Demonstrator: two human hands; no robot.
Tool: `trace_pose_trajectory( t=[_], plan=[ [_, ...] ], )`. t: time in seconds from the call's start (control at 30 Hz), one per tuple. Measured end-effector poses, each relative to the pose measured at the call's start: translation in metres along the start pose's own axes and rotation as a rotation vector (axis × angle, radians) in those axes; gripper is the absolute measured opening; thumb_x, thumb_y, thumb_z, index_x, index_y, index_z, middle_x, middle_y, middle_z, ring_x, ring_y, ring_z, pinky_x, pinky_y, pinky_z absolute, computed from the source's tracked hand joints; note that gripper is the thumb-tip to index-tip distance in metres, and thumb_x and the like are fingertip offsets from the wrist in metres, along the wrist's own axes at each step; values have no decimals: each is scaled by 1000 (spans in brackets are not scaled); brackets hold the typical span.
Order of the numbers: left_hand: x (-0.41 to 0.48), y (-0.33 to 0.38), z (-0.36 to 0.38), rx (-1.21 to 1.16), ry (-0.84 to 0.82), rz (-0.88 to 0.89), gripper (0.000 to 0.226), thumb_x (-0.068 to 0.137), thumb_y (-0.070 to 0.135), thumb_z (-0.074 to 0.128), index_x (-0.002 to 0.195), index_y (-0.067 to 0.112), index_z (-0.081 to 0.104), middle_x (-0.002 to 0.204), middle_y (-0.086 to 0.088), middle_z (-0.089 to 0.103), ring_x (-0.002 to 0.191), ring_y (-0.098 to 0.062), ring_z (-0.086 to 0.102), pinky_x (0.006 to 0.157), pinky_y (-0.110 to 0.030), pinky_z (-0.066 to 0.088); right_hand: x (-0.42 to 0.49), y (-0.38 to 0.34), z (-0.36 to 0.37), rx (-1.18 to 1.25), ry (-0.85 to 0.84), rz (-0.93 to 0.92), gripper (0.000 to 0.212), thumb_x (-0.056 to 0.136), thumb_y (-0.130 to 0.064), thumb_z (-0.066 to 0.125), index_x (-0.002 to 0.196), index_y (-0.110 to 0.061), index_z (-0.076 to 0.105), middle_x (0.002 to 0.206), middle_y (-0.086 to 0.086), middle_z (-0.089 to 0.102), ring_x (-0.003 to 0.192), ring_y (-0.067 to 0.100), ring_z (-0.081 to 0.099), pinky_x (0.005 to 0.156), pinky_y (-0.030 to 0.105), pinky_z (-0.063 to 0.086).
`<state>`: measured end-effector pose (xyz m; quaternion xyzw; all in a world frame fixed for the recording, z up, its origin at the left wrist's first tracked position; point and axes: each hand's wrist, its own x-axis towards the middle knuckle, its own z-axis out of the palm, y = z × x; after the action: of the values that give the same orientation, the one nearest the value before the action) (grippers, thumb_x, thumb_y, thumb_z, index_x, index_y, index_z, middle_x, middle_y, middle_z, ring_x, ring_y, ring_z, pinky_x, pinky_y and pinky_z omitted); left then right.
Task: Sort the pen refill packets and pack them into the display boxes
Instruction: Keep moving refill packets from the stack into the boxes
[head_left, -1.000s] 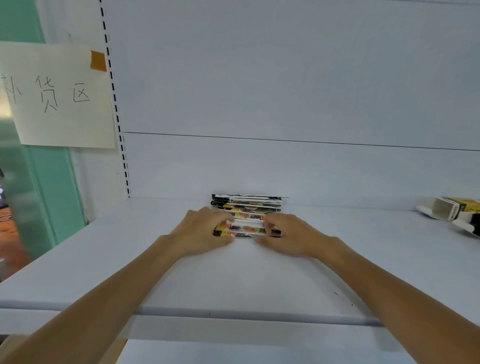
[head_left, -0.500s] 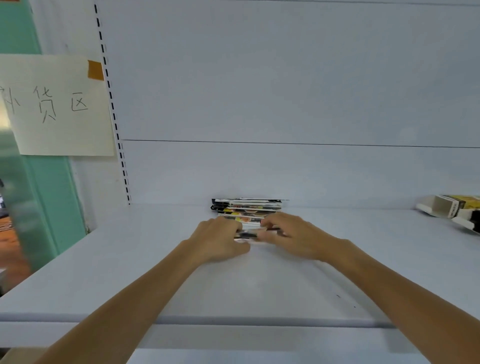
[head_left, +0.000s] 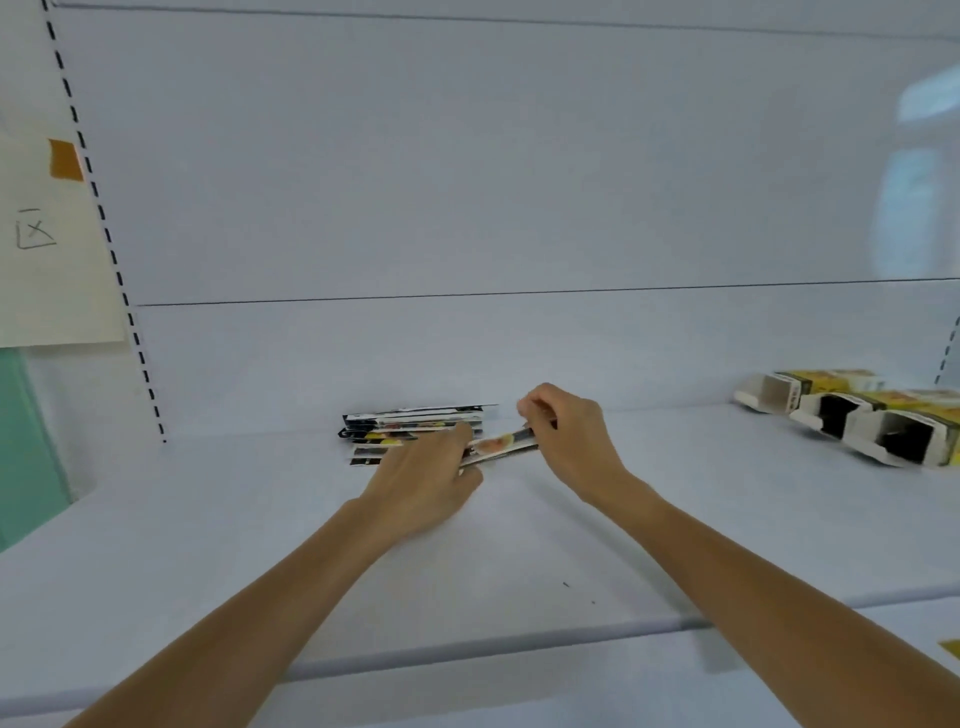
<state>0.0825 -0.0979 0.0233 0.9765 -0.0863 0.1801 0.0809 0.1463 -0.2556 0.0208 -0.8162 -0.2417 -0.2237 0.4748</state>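
Pinching a packet (head_left: 501, 444) by its right end, the right hand (head_left: 571, 441) is holding it tilted just beside the stack (head_left: 410, 423), the left hand (head_left: 426, 473) is gripping its left end, and its long axis is pointing right toward the boxes (head_left: 852, 421), well apart and nearer the right hand.

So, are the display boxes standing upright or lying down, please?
Lying down: the display boxes rest on their long sides on the shelf, open ends toward the camera.

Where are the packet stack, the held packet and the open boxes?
stack (head_left: 415, 415): head view, top packets' edge.
held packet (head_left: 501, 446): head view, its printed middle.
boxes (head_left: 860, 434): head view, nearest box's white rim.
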Motion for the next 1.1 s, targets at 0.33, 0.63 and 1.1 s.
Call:
trace_pose_trajectory(
  t=[0.33, 0.63, 1.1],
  plan=[
    [79, 115, 37, -91, 130, 47, 42, 88, 63, 33, 74, 25, 44, 66, 5, 51, 72, -23, 53, 65, -30, 35, 3, 101, -158, -394, 117, 117, 34, 97, -35, 39, 94, -13, 64, 89, 2, 66, 86, 21, 58, 72, 31, 43],
    [159, 276, 90, -216, 134, 18, 37, 90, 54, 40, 81, 21, 52, 77, 3, 56, 77, -22, 53, 64, -30, 34, 9, 230, -374, -883, 226, 46, 50, 90, -35, 31, 121, -9, 59, 130, 11, 56, 124, 30, 44, 101, 44, 31],
    [177, 328, 132, -111, 9, -87, 37, 89, 57, 40, 85, 22, 53, 79, 4, 57, 79, -20, 55, 64, -29, 36, 4, 308, -399, -779, 7, 48, 65, 87, -47, 9, 127, -26, 56, 140, -3, 48, 130, 13, 40, 105, 37, 24]
  ],
)
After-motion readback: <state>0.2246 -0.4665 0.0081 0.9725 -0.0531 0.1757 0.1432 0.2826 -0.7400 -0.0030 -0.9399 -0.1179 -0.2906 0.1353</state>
